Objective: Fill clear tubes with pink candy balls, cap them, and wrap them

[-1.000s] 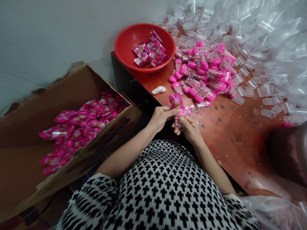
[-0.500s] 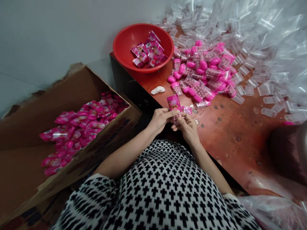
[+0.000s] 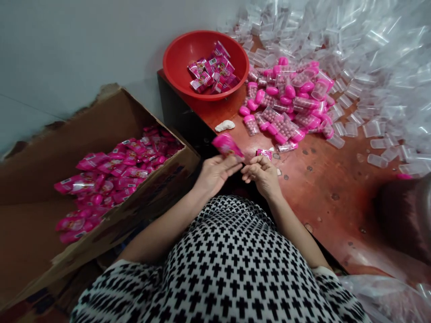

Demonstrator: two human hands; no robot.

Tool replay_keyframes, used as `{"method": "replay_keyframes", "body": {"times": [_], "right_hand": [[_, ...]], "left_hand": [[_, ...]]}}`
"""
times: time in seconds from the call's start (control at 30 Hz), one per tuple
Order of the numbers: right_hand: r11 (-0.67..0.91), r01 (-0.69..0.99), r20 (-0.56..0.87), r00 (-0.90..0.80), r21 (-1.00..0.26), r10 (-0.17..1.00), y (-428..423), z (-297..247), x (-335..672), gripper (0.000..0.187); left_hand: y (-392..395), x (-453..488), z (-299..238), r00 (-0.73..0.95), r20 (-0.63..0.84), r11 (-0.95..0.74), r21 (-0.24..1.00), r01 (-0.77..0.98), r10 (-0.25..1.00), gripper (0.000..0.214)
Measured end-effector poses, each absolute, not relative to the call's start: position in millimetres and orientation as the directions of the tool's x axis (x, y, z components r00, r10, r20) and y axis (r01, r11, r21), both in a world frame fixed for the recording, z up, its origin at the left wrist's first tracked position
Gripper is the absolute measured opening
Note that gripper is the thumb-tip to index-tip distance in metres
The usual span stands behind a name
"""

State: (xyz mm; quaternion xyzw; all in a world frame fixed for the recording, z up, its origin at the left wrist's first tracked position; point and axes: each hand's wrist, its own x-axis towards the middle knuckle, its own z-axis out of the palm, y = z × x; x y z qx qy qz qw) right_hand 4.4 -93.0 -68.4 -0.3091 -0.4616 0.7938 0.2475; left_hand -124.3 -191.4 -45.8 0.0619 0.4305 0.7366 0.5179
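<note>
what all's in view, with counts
table: 1, reddish, right
wall: 1, grey, upper left
bowl: 1, red, table's far corner
bowl packets: several, pink, in bowl
box: 1, brown, left of table
box packets: many, pink, in box
filled tubes: dozens, clear-pink, on table
empty tubes: uncountable, clear, upper right
lump: 1, white, near bowl
dark object: 1, maroon, right
plastic film: 1, clear, lower right
held packet: 1, pink, centre
second packet: 1, pink, centre
top: 1, black-and-white, bottom
left fingers: one set, bare, on held packet
right fingers: one set, bare, beside second packet
</note>
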Motion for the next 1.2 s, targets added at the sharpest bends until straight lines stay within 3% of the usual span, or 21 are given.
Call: {"method": "replay_keyframes", "body": {"times": [0.1,0.2,0.3,0.37,0.47,0.57,0.77,0.93,1.03,1.13,1.2], "right_hand": [[-0.388,-0.096,-0.239,-0.645,-0.917,0.726,-87,-63,12,0.039],[-0.31,-0.104,-0.2,-0.564,-0.945,0.801,-74,-61,28,0.035],[-0.263,-0.119,-0.176,-0.483,-0.957,0.858,-63,-60,43,0.035],[-0.241,-0.128,-0.161,-0.446,-0.962,0.88,-60,-59,51,0.037],[-0.226,-0.115,-0.158,-0.422,-0.967,0.893,-61,-59,59,0.037],[-0.23,-0.088,-0.174,-0.419,-0.969,0.891,-62,-63,67,0.036],[-0.211,-0.037,-0.178,-0.41,-0.977,0.894,-60,-71,73,0.033],[0.021,0.053,0.0,-0.361,-0.998,0.933,-58,-76,58,0.031],[0.006,-0.003,0.006,-0.417,-1.0,0.909,-58,-77,46,0.037],[-0.051,-0.044,-0.027,-0.426,-0.998,0.905,-57,-74,37,0.034],[-0.063,-0.063,-0.03,-0.429,-0.996,0.903,-59,-70,32,0.035]], "left_hand": [[-218,-162,-43,-0.793,-0.276,-0.377,0.764,-0.524,0.544,0.034],[-226,-182,-53,-0.875,-0.249,-0.429,0.795,-0.429,0.414,0.033],[-203,-165,-71,-0.833,-0.106,-0.232,0.934,-0.271,0.543,0.037],[-176,-141,-82,-0.66,0.106,-0.057,0.994,0.095,0.744,0.037],[-140,-109,-95,-0.384,0.27,-0.038,0.856,0.515,0.883,0.033],[-122,-95,-104,-0.297,0.28,-0.017,0.753,0.658,0.913,0.026],[-119,-94,-117,-0.322,0.322,-0.026,0.742,0.67,0.89,0.014],[-120,-92,-114,-0.377,0.374,-0.106,0.815,0.57,0.847,0.016],[-125,-89,-102,-0.385,0.365,-0.131,0.847,0.515,0.848,0.016],[-137,-90,-89,-0.485,0.242,-0.086,0.943,0.323,0.84,0.024],[-146,-92,-83,-0.542,0.027,0.007,0.998,0.061,0.84,0.04]]}}
